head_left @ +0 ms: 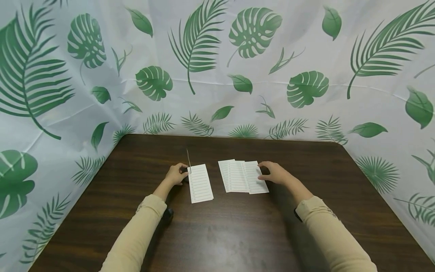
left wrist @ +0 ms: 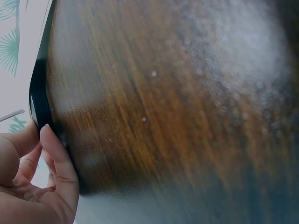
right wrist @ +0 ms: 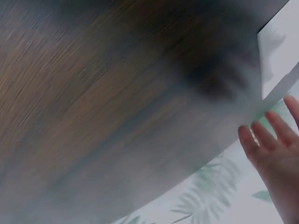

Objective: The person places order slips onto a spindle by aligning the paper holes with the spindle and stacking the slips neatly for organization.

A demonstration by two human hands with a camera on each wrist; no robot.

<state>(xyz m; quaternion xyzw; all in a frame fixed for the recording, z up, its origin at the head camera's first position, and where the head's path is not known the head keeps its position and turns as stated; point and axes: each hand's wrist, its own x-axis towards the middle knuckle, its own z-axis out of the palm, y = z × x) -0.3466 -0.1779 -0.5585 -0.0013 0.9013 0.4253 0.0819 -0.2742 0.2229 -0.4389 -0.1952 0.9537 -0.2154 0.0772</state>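
On the left of the table, my left hand (head_left: 176, 174) is beside a small stack of printed white cards (head_left: 200, 185). Its thumb and fingertip pinch a black binder clip (left wrist: 40, 105) at the stack's left edge, and the clip's thin wire handle (head_left: 188, 160) points up. Fingers cover part of the clip in the head view. To the right, my right hand (head_left: 276, 173) hovers at the right edge of the rightmost lined card (head_left: 255, 179), thumb and fingers apart. In the right wrist view its fingers are extended near the white card (right wrist: 280, 51).
Two more lined cards (head_left: 236, 177) overlap the rightmost one in a row at the middle. Everything lies on a dark brown wooden table (head_left: 224, 234). A white curtain (head_left: 210, 102) with green leaf prints hangs behind and along both sides.
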